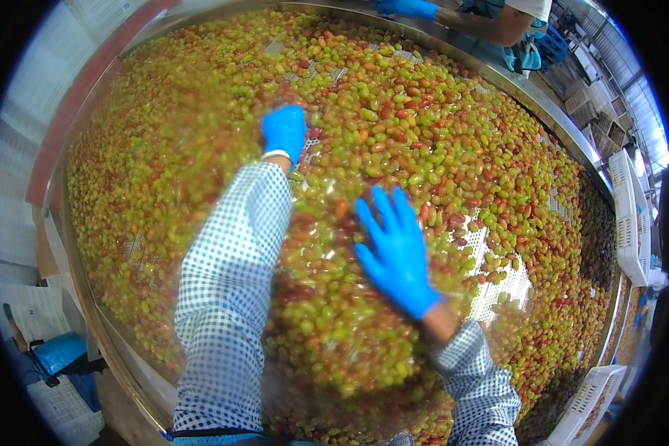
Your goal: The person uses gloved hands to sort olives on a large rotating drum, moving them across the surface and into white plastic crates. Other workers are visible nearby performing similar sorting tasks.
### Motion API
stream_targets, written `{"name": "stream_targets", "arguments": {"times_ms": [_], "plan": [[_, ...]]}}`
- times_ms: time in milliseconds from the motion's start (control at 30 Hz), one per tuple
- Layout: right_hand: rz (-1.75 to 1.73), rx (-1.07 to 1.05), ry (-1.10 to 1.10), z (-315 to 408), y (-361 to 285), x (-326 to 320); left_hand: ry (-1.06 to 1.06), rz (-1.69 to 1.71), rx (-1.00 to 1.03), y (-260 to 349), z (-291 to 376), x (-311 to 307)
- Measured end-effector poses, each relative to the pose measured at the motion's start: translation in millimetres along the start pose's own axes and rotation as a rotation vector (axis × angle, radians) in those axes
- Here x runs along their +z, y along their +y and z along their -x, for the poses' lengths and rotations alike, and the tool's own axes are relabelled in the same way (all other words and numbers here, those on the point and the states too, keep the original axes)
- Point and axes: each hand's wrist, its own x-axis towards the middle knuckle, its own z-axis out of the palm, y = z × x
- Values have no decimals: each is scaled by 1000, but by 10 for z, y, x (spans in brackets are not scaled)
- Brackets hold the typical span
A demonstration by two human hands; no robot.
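Observation:
Loose oval grapes, green to red and wet-looking, cover a wide sorting table before me. Patches of its white perforated surface show between them. My left hand, in a blue glove, is curled over the grapes near the middle; its fingertips are hidden, so whether it holds any I cannot tell. Lower and to the right, my right hand, also blue-gloved, is spread palm down over the grapes with its fingers apart and nothing gripped. Both forearms wear checked sleeves.
A raised metal rim borders the table. White plastic crates stand at the right edge, another crate at lower right. Across the far rim, a co-worker's blue-gloved hand is partly in view. A blue bag-like thing is at lower left.

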Motion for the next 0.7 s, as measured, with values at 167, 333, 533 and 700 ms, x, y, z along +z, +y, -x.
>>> {"name": "stream_targets", "arguments": {"times_ms": [167, 333, 533, 700], "plan": [[2, 177, 30, 274, 188, -191, 87, 105, -10, -102, 53, 161], [-65, 196, 89, 355, 264, -176, 54, 834, -190, -128, 268, -148], [34, -3, 84, -59, 262, -127, 17, 1631, -371, -74, 967, -805], [105, -131, 100, -1020, 146, 328, 137, 1830, -208, -17, 1376, -861]]}}
